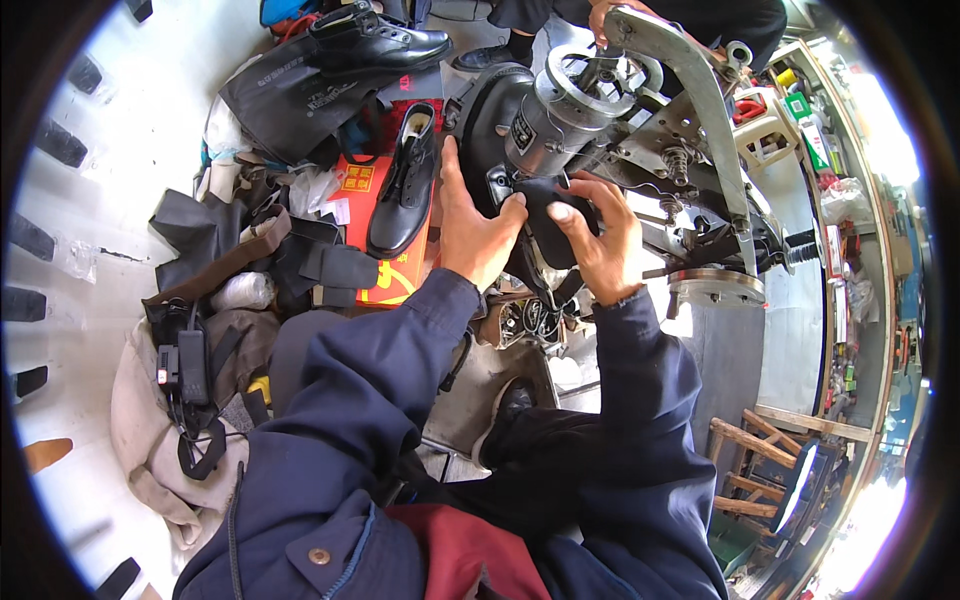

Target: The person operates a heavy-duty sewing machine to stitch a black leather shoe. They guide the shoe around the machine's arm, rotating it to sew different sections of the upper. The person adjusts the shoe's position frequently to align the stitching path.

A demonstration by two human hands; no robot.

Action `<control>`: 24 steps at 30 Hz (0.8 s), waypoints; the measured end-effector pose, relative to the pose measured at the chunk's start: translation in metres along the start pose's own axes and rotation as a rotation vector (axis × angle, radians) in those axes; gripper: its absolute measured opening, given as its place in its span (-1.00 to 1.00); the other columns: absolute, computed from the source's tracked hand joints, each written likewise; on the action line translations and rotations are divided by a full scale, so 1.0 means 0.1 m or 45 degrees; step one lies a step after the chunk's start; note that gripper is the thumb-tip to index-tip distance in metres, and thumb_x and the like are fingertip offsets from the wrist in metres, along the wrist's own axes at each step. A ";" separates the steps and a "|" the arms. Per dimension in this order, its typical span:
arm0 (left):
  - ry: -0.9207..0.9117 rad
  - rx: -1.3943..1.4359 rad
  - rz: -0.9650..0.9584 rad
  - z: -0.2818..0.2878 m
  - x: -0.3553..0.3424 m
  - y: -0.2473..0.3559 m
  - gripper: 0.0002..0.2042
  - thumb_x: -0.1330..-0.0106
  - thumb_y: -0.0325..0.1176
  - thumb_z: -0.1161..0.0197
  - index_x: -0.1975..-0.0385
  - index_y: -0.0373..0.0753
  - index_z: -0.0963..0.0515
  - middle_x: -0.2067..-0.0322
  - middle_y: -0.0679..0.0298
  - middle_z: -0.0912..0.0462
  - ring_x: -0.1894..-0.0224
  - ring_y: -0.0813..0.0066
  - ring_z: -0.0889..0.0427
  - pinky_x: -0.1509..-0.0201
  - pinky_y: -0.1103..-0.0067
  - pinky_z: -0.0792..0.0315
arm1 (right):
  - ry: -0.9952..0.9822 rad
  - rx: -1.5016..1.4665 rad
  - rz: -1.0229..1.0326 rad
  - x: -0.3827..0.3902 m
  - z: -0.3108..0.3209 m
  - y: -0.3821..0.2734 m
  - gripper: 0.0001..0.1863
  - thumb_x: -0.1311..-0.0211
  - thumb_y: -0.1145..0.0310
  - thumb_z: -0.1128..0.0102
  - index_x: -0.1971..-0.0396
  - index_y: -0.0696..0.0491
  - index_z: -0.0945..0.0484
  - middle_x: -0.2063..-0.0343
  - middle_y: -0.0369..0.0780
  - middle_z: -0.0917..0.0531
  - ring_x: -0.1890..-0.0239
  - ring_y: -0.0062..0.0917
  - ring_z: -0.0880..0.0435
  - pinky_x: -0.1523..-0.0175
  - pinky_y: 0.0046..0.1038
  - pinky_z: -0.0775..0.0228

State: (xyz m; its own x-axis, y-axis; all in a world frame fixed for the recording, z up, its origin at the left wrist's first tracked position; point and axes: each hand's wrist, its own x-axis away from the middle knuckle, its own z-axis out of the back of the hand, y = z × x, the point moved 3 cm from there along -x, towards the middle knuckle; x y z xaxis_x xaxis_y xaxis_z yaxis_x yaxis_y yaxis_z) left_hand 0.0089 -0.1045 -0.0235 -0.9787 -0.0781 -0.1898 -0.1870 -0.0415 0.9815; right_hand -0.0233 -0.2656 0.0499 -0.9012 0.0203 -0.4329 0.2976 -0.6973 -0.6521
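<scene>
A black leather piece [548, 226] lies under the metal head of a sewing machine [560, 125]. My right hand [606, 238] pinches its right edge between thumb and fingers. On its left side, my left hand [478, 222] presses with the thumb, the index finger stretched upward and the other fingers partly hidden. A rounded black leather thing [490, 115], with a rim like a shoe sole, sits behind, beside the machine head; whether it joins the piece I cannot tell. To the left, a black lace-up shoe [402, 190] rests on a red-orange box [390, 280].
Another black shoe [375, 45] lies on a dark bag [300, 100] at the far left. Leather scraps [200, 235] and a black power adapter [183, 365] are piled at left. A wooden stool [760, 470] stands at right, near crowded shelves [850, 250]. Another person's hand [605, 20] is behind the machine.
</scene>
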 end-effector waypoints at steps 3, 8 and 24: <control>0.009 -0.030 -0.012 0.01 0.00 0.01 -0.04 -0.19 -0.41 -0.31 -0.50 -0.36 0.21 -0.43 -0.17 -0.04 -0.47 0.11 -0.12 -0.51 0.45 -0.03 | 0.012 0.090 -0.087 -0.08 -0.07 0.05 -0.47 -0.18 -0.07 -0.38 0.29 0.20 -0.65 0.22 0.01 -0.72 0.18 -0.16 -0.70 0.03 -0.28 -0.49; 0.013 -0.061 -0.023 0.01 0.00 0.02 -0.04 -0.19 -0.39 -0.31 -0.50 -0.36 0.21 -0.44 -0.16 -0.04 -0.48 0.10 -0.10 -0.52 0.44 0.02 | -0.123 0.156 -0.115 -0.16 -0.09 0.14 -0.43 -0.31 -0.11 -0.22 0.34 0.23 -0.68 0.45 0.03 -0.69 0.37 -0.10 -0.69 0.19 -0.28 -0.48; 0.011 -0.042 -0.036 0.00 -0.01 -0.06 -0.04 -0.21 -0.41 -0.32 -0.52 -0.30 0.22 -0.42 -0.07 -0.11 -0.40 0.24 -0.23 -0.47 0.50 -0.09 | 0.095 0.232 -0.058 0.38 0.46 0.18 -0.80 -0.15 0.36 -0.39 0.30 0.14 -0.64 0.18 -0.13 -0.70 0.12 -0.31 -0.70 -0.06 -0.37 -0.46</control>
State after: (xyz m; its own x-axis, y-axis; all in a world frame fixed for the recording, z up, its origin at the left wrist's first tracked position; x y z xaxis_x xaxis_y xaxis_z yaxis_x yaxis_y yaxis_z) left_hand 0.0115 -0.1044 -0.0292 -0.9723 -0.0854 -0.2176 -0.2114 -0.0763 0.9744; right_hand -0.0664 -0.3100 0.0501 -0.8845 0.1028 -0.4550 0.1894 -0.8123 -0.5517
